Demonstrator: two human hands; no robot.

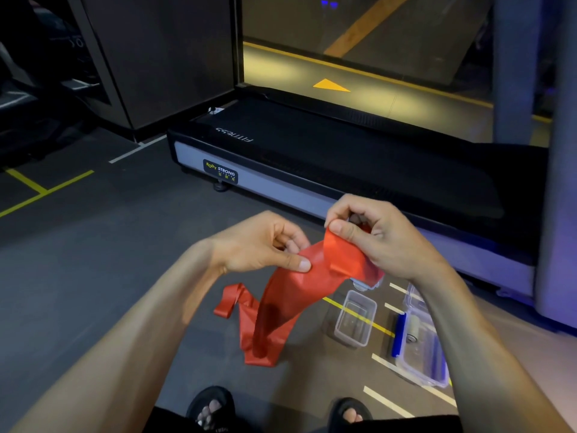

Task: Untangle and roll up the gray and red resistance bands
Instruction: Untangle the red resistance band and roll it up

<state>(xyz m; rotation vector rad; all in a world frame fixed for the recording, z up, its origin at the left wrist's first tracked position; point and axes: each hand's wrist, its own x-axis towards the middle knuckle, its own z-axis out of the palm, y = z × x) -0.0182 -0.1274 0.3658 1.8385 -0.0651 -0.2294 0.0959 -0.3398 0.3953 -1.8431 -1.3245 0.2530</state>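
Observation:
The red resistance band hangs from both hands in front of me, and its loose tail lies folded on the dark floor. My left hand pinches the band's edge between thumb and fingers. My right hand pinches the band's top end, which is folded over my thumb. I see no gray band as a separate strip; a small pale roll lies inside the clear box, and I cannot tell what it is.
A black treadmill stands just ahead across the floor. To the lower right sit a small clear tub and a larger clear box with a blue latch. My two sandalled feet are at the bottom edge.

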